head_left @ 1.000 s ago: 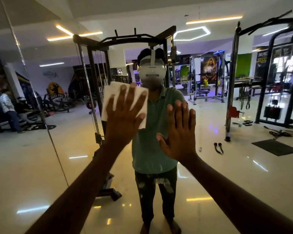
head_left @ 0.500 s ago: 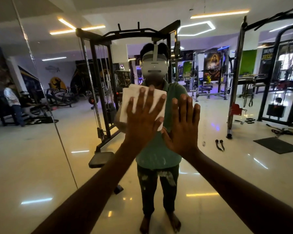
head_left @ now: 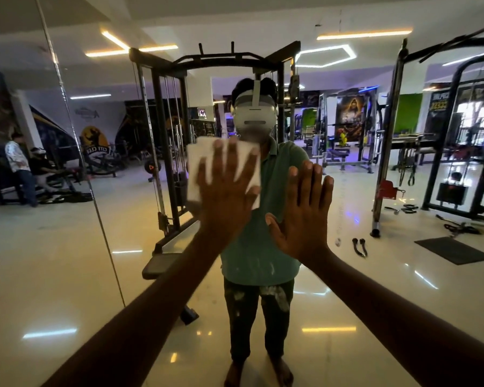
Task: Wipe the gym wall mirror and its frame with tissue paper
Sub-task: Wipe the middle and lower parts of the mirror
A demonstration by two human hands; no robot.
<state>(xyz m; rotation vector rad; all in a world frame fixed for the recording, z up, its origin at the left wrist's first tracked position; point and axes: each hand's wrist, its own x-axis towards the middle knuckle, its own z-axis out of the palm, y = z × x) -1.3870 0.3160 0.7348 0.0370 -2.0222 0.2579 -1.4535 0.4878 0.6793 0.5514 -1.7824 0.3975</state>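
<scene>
Left hand (head_left: 226,191): laid flat with fingers spread, the tissue paper (head_left: 196,174) pressed against the mirror (head_left: 53,261).
Right hand (head_left: 305,216): open, fingers straight, palm set flat on the glass just beside the left.
Tissue paper: held at chest height of the reflected person.

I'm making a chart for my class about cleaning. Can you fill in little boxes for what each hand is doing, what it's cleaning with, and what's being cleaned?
left hand: flat, fingers spread, pressing the tissue on the glass
right hand: flat and bare, palm on the glass
cleaning tool: folded white tissue paper
surface: large gym wall mirror
mirror seam: thin vertical strip, left of both hands, untouched
</scene>
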